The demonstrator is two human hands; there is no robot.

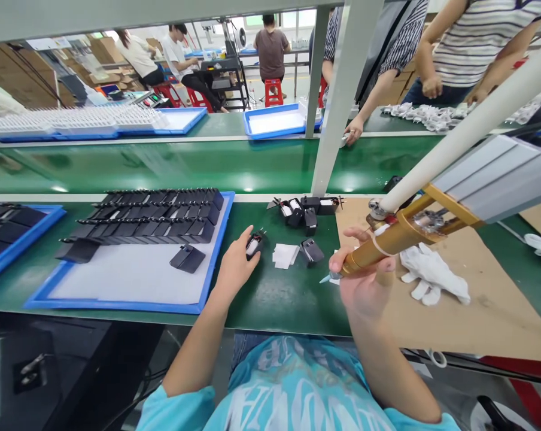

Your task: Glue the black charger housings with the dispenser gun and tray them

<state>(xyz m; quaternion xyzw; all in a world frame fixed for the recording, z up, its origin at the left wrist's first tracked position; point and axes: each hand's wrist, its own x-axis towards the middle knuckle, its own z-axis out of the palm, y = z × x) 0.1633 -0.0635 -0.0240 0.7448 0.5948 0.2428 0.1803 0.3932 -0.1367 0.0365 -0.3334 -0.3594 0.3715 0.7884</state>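
Observation:
My left hand (235, 267) rests on the green bench with its fingers closed round a small black plug part (254, 244) that shows metal prongs. My right hand (364, 282) grips the gold barrel of a glue gun (389, 240); its pale nozzle tip (325, 278) points left, a short way right of the part. A long white tube (472, 126) runs up and right from the gun. Between the hands lie a white paper square (285, 255) and another black part (312, 251).
A blue tray (118, 299) at left holds rows of black parts and one loose piece (188, 258). More black parts (307, 209) cluster behind. White gloves (432, 274) lie on a brown cardboard sheet (486, 311). Other people work across the green conveyor (185, 167).

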